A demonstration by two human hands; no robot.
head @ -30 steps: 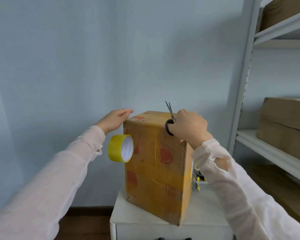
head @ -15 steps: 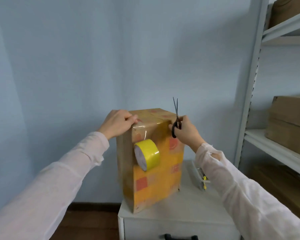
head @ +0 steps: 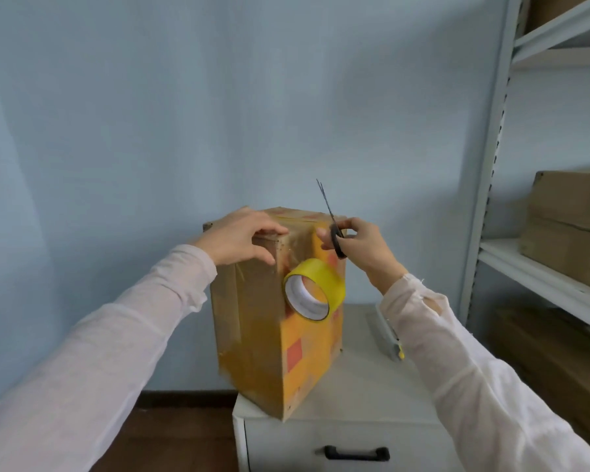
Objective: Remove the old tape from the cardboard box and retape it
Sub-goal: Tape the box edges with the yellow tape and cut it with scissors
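Note:
A tall cardboard box point(head: 252, 338) with yellow tape and red marks stands upright on a white cabinet point(head: 365, 400). A yellow tape roll point(head: 315, 287) hangs from a clear strip of tape stuck over the box's top front corner. My left hand point(head: 239, 238) grips the top left edge of the box, fingers curled over the tape strip. My right hand point(head: 358, 243) holds black scissors point(head: 331, 219) at the top right corner, blades closed and pointing up.
A grey tool with a yellow tip point(head: 389, 338) lies on the cabinet right of the box. The cabinet has a black drawer handle point(head: 356, 453). A metal shelf rack point(head: 491, 199) with brown boxes point(head: 569, 226) stands at the right. A blue wall is behind.
The box has been turned on the cabinet, so the hanging tape roll swung from its left side round to the front. Both hands stayed at the top edge.

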